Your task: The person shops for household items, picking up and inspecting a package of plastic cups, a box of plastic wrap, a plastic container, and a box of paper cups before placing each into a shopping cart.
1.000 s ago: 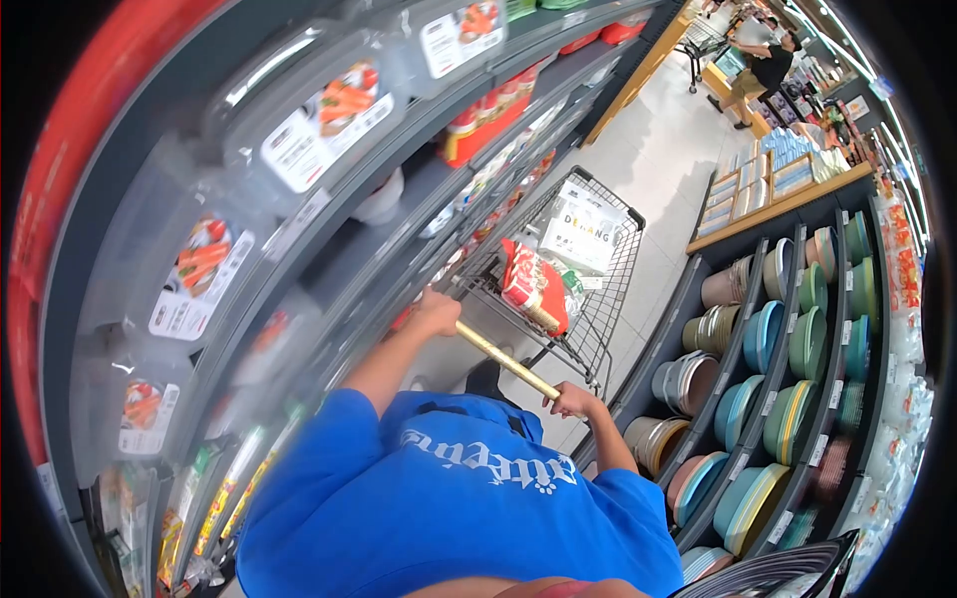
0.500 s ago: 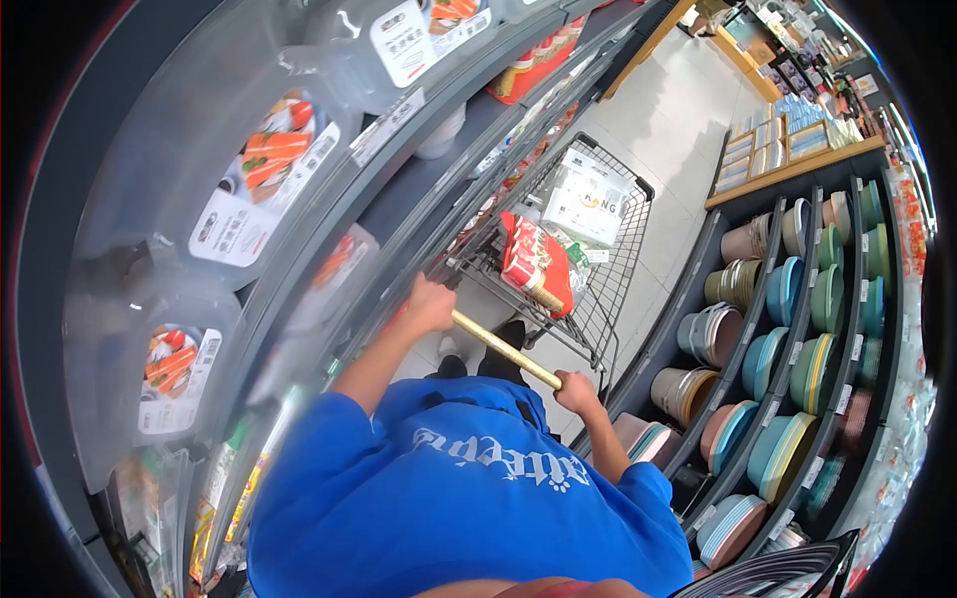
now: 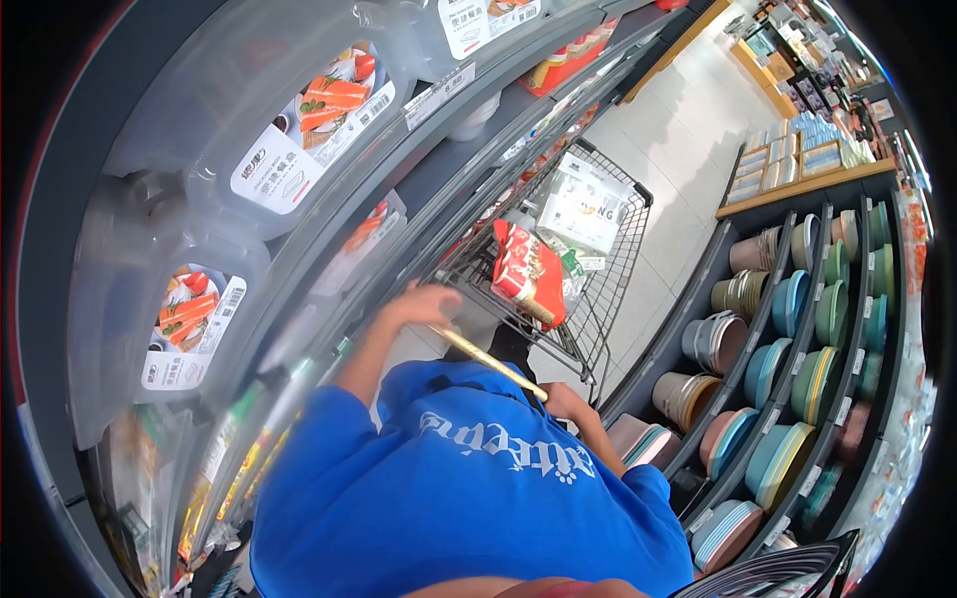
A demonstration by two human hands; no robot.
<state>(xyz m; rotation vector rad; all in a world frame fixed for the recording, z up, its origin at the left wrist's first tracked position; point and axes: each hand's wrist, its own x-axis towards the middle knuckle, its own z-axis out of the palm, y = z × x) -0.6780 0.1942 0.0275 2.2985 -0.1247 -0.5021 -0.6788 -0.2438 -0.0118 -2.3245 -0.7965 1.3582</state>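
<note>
A black wire shopping cart (image 3: 620, 261) stands in front of me, with a gold-coloured handle bar (image 3: 488, 361) across its near side. My left hand (image 3: 429, 303) is just above the left end of the bar, its fingers curved and apart with nothing in them. My right hand (image 3: 564, 401) is closed at the bar's right end; its fingers are partly hidden. In the cart lie a red patterned package (image 3: 531, 277), a white box-like pack (image 3: 586, 209) and a green-and-clear package (image 3: 571, 261).
Close on my left, a shelf holds clear plastic food boxes (image 3: 314, 140) with picture labels. Along the right, a dark rack (image 3: 726, 214) carries stacked coloured bowls (image 3: 781, 464). Pale floor tiles (image 3: 643, 128) run ahead between the shelves, toward a wooden-edged display (image 3: 797, 185).
My left hand has loosened from the handle bar and lifted slightly. The bar has shifted left and a little nearer my body. The shelf boxes appear farther right and higher in view.
</note>
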